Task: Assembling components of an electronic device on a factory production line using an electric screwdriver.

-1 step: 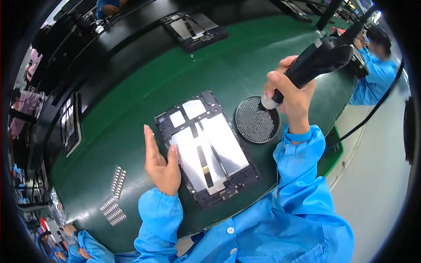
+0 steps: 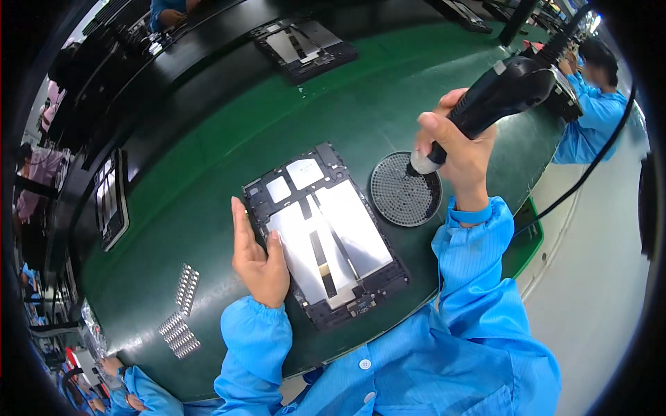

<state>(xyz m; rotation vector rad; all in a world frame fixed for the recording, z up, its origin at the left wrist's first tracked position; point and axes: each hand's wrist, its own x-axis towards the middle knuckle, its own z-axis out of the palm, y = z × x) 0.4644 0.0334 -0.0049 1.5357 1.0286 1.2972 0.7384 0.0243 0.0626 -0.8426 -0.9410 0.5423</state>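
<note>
An opened tablet (image 2: 350, 222) lies tilted on the green work table, its silvery battery panels, ribbon cables and black frame exposed. My left hand (image 2: 260, 260) rests along its left edge, fingers stretched out and thumb apart, steadying nothing else. In my right hand (image 2: 461, 149) is a black corded electric screwdriver (image 2: 496, 97), held at a slant with my fingers wrapped round its body. Its pale nose and dark tip point down into a round perforated screw tray (image 2: 406, 197) to the right of the tablet. The screwdriver's nose hides part of the tray, and whether the tip carries a screw is too small to tell.
Two strips of small metal parts (image 2: 182, 312) lie at the left. Other opened tablets (image 2: 305, 45) sit on the black rack beyond and a device (image 2: 111, 201) stands far left. A green bin (image 2: 525, 243) is beside the table at right. A co-worker (image 2: 596, 104) sits far right.
My left hand has shifted very slightly toward the tablet. My right hand and the screwdriver stay over the tray almost unmoved.
</note>
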